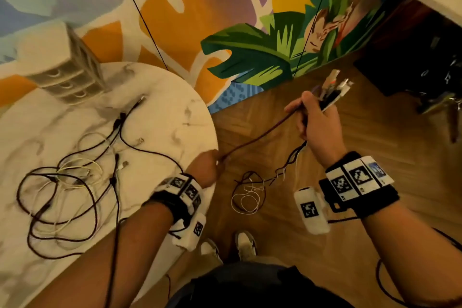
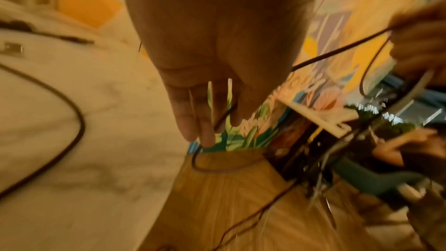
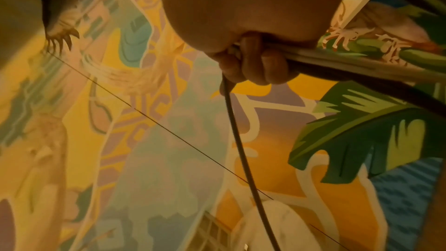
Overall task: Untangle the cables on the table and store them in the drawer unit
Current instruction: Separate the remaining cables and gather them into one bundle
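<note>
Right hand: your right hand (image 1: 316, 121) is raised over the wooden floor (image 1: 287, 220), fingers (image 3: 255, 68) curled tight round a bundle of cable ends (image 1: 336, 90) whose plugs stick out past your knuckles.
Dark cable: a dark cable (image 1: 255, 136) runs taut from your right fist down to your left hand.
Left hand: your left hand (image 1: 203, 169) sits at the edge of the table; the wrist view shows your fingers (image 2: 200, 117) fairly straight and pointing down with the cable passing between them. You cannot tell how firmly they hold it.
Hanging strands: thin white and dark strands (image 1: 250, 192) dangle in loops below your right hand, above the floor.
Table pile: the remaining cables (image 1: 72, 182) lie tangled on the marble table (image 1: 162, 107).
Drawer unit: the drawer unit (image 1: 65, 62) stands at the far side of the table, well apart from both hands.
</note>
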The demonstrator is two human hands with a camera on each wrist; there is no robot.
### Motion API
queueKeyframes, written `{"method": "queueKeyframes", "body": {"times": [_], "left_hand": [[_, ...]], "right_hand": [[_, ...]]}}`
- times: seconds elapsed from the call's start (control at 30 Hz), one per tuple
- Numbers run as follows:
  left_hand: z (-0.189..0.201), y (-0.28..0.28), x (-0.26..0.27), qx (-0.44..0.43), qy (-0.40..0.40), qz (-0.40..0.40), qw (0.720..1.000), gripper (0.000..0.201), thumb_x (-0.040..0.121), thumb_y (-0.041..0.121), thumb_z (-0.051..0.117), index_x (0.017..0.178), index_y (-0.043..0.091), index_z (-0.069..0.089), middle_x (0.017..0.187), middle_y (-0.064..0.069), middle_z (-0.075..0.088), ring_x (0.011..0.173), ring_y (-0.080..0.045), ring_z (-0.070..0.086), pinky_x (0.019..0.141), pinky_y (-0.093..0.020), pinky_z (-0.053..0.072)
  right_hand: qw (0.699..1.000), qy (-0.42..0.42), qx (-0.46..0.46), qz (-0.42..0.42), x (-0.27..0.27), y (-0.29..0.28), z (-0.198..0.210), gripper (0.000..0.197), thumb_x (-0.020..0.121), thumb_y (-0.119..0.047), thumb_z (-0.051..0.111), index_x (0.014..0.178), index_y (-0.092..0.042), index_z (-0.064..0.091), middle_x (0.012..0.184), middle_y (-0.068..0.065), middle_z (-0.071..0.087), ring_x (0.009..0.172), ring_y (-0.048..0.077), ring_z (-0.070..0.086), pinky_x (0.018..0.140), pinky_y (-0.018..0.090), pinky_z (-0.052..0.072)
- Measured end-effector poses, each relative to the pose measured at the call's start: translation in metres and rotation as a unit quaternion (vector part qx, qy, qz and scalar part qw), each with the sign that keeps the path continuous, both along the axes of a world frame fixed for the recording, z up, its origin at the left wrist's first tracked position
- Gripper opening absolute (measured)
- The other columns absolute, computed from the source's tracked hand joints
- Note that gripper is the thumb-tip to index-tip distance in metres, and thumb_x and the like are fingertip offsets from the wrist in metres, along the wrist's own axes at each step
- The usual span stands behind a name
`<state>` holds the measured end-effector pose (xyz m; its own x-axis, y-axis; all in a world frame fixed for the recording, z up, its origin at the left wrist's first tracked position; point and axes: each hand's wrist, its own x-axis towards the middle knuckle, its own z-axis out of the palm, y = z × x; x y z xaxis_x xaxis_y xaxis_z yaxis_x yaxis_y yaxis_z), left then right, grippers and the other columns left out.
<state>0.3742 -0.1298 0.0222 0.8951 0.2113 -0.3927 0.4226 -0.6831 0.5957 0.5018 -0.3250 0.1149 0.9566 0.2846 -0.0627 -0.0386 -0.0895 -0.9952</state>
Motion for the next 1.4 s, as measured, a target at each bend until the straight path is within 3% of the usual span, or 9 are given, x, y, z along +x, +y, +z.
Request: {"method": "queueKeyframes", "body": {"times": [0.2,0.33,0.53,0.7,0.87,1.03,1.17,1.3,1.4], "left_hand": [[0.029,-0.068,0.018,-0.128,-0.071,-0.042,0.988,0.060,0.088,0.027,0.063,0.142,0.024,0.035,0.137,-0.002,0.045,0.119,-0.022,0.051,0.097,-0.033,0.044],[0.066,-0.087,0.048,-0.210,-0.102,-0.045,0.971,0.018,0.094,0.015,0.051,0.111,0.013,0.059,0.092,-0.002,0.066,0.078,-0.016,0.062,0.075,-0.034,0.051],[0.008,-0.054,0.021,-0.303,-0.005,0.061,0.951,0.016,0.097,0.017,0.049,0.097,0.005,0.059,0.074,-0.007,0.060,0.058,-0.013,0.058,0.055,-0.027,0.047],[-0.039,-0.039,-0.018,0.071,0.240,-0.160,0.955,0.034,0.095,0.030,0.050,0.114,0.003,0.059,0.112,-0.016,0.064,0.097,-0.031,0.063,0.080,-0.035,0.049],[0.039,-0.053,0.011,-0.132,-0.121,-0.098,0.979,0.051,0.084,0.028,0.065,0.131,0.019,0.046,0.136,0.000,0.044,0.121,-0.014,0.047,0.099,-0.030,0.044],[0.122,-0.074,0.042,-0.323,-0.137,-0.057,0.935,0.017,0.091,-0.002,0.051,0.105,0.006,0.056,0.093,-0.006,0.058,0.086,-0.022,0.057,0.074,-0.026,0.051],[0.137,-0.070,0.049,-0.428,-0.166,0.047,0.887,0.012,0.087,0.011,0.048,0.078,0.010,0.056,0.070,-0.009,0.055,0.063,-0.022,0.056,0.058,-0.031,0.049],[0.137,-0.057,0.052,-0.432,-0.163,0.084,0.883,0.037,0.088,0.011,0.048,0.052,0.014,0.040,0.045,0.004,0.040,0.038,-0.010,0.040,0.046,-0.021,0.037],[0.139,-0.044,0.056,-0.320,-0.180,0.028,0.930,0.049,0.092,0.010,0.047,0.046,0.019,0.035,0.038,0.010,0.030,0.036,-0.009,0.025,0.042,-0.025,0.024]], "right_hand": [[0.993,0.027,-0.071,0.090,-0.017,-0.004,-0.014,0.047,0.102,-0.029,0.033,0.074,-0.009,0.065,0.047,0.006,0.044,0.038,0.010,0.037,0.043,0.019,0.033],[0.994,0.034,-0.053,0.092,-0.022,-0.003,-0.010,0.046,0.103,-0.028,0.031,0.079,-0.006,0.065,0.054,0.021,0.047,0.038,0.011,0.039,0.045,0.019,0.037],[0.997,0.007,-0.060,0.051,-0.020,-0.011,0.001,0.048,0.103,-0.033,0.030,0.088,-0.009,0.069,0.049,0.008,0.049,0.037,0.008,0.041,0.043,0.016,0.036],[0.994,0.038,-0.048,0.090,-0.031,-0.002,0.009,0.051,0.103,-0.033,0.028,0.088,-0.004,0.068,0.050,0.006,0.053,0.038,0.014,0.042,0.040,0.023,0.035],[0.983,-0.006,-0.065,0.171,-0.043,0.012,0.015,0.045,0.102,-0.026,0.033,0.086,-0.004,0.068,0.078,0.004,0.069,0.073,0.015,0.066,0.067,0.019,0.050],[0.969,-0.051,-0.103,0.219,-0.031,0.021,0.034,0.043,0.101,-0.033,0.034,0.090,-0.011,0.070,0.083,-0.001,0.065,0.064,0.006,0.062,0.056,0.018,0.048],[0.957,0.021,0.033,0.286,-0.021,0.017,0.033,0.039,0.095,-0.042,0.044,0.102,-0.011,0.066,0.085,-0.006,0.069,0.072,0.004,0.066,0.060,0.016,0.051],[0.925,0.066,0.027,0.373,-0.027,0.026,-0.006,0.039,0.082,-0.040,0.064,0.104,-0.007,0.061,0.091,0.019,0.065,0.079,0.037,0.062,0.072,0.047,0.056],[0.933,0.031,-0.068,0.353,-0.037,0.040,-0.034,0.020,0.086,-0.018,0.064,0.072,-0.007,0.057,0.059,0.005,0.052,0.055,0.015,0.048,0.056,0.025,0.044]]}}
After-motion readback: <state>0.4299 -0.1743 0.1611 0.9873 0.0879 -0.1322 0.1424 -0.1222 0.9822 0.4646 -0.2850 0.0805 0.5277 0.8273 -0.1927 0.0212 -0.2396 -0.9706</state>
